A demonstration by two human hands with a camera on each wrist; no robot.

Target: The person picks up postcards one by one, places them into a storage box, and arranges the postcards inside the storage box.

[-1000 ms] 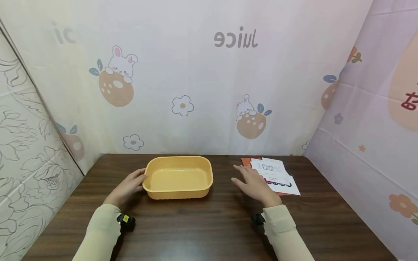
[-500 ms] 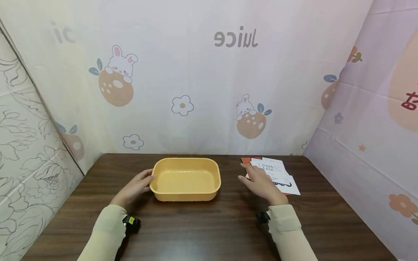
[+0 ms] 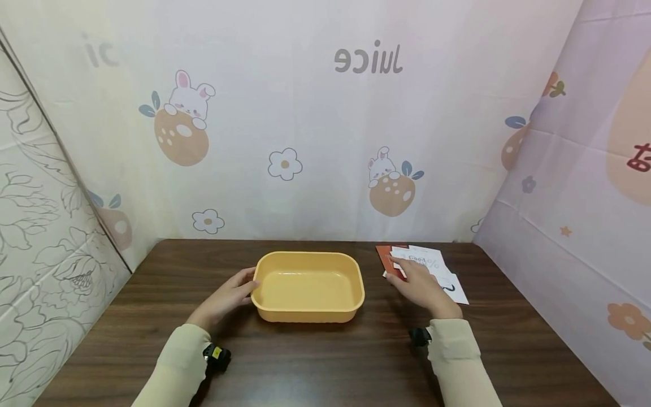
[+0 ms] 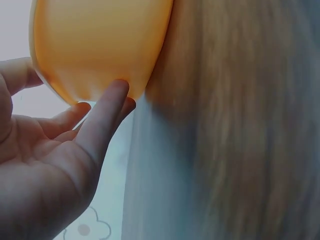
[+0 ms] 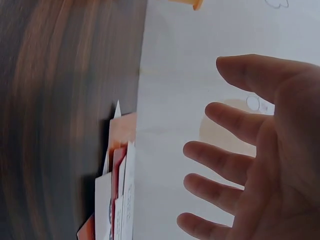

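A yellow rectangular plastic basin [image 3: 307,314] with rounded corners sits on the table. My left hand [image 3: 229,299] holds it by its left end, the thumb over the rim and the fingers against the outer wall; the left wrist view shows those fingers [image 4: 102,112] on the basin's wall [image 4: 100,45]. My right hand [image 3: 422,288] hovers over the left part of a small pile of printed cards [image 3: 458,288]. In the right wrist view its fingers [image 5: 220,160] are spread apart and hold nothing. The hand hides part of the pile.
The cards are white and orange-red, overlapping near the back right of the dark wood table [image 3: 305,362]. A patterned curtain [image 3: 325,113] stands behind the table, with more cloth at both sides.
The basin has slid right and slightly nearer along with my left hand. My right hand has moved right too, from the pile's left side to over the cards.
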